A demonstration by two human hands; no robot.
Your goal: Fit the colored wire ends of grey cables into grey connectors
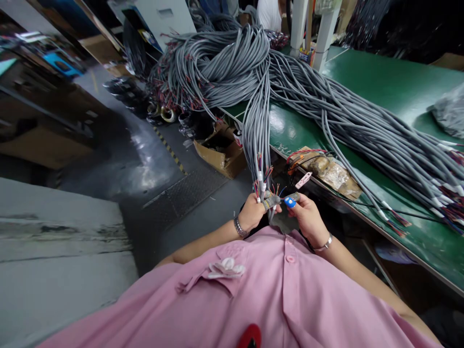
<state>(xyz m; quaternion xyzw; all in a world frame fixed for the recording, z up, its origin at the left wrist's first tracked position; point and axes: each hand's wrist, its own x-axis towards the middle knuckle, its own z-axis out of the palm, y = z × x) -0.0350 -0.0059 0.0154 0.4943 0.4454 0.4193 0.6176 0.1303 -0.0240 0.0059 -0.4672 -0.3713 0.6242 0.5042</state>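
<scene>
My left hand (255, 210) is closed round the end of a grey cable, with gray coverings on its fingertips. Thin coloured wires (278, 189) fan out of the cable end between my hands. My right hand (308, 216) pinches at these wires; its thumb tip is bright blue with pale spots, and a covering wraps a finger. Exactly which wires it grips is too small to tell. Beside my left hand hang more grey cables (256, 130) with white bands and bare coloured ends, draped down from the heap on the table.
A large heap of grey cables (232, 63) lies across the green table (369, 77). Near the table edge are a plastic-wrapped cardboard piece (331, 171) and a pink tag-like piece (303, 180). An open cardboard box (221, 152) stands on the floor. Another person's white sleeve (268, 15) shows behind.
</scene>
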